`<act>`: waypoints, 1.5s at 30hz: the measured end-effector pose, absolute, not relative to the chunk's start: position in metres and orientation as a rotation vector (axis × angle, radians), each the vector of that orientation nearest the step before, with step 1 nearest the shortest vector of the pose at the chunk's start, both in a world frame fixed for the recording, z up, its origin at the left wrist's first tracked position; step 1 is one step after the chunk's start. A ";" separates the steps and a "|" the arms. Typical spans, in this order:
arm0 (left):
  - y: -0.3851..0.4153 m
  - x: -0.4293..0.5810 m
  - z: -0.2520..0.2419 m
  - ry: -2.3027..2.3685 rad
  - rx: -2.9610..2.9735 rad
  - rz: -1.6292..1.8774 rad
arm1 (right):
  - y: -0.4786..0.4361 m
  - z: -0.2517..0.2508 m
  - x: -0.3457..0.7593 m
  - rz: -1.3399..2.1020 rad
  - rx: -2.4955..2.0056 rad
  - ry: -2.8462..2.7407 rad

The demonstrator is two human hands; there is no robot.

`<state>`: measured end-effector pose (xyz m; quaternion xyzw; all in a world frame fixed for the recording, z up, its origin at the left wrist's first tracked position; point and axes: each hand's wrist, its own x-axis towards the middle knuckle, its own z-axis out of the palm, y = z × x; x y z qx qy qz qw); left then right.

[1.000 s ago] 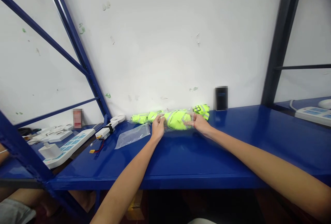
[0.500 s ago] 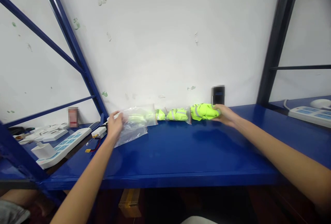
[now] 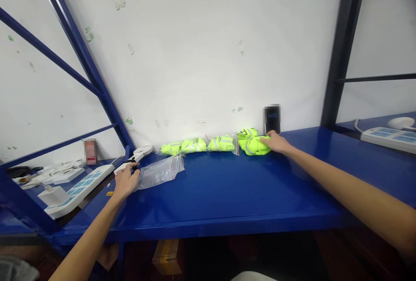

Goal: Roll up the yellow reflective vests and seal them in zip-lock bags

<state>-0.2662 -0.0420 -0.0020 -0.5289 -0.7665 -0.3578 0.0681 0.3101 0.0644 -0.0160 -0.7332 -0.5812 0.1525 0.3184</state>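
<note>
Left of black box (image 3: 272,120): yellow bundle (image 3: 252,144), right hand (image 3: 278,143) touching; farther left: clear bag (image 3: 158,174), left hand (image 3: 126,181) at edge. Pinching: cannot tell. Seemingly arranging; next calls for light grip.

The left hand (image 3: 126,181) and the right hand (image 3: 278,143) are both bare. The left forearm (image 3: 92,231) and right forearm (image 3: 338,188) are bare as well, slim and smooth in outline, narrow at the wrists and thicker toward the elbows. Nails are too small to make out.
</note>
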 end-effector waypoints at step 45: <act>-0.014 -0.163 0.014 -2.180 -1.803 -0.491 | 0.033 0.002 0.174 0.323 -1.301 -1.756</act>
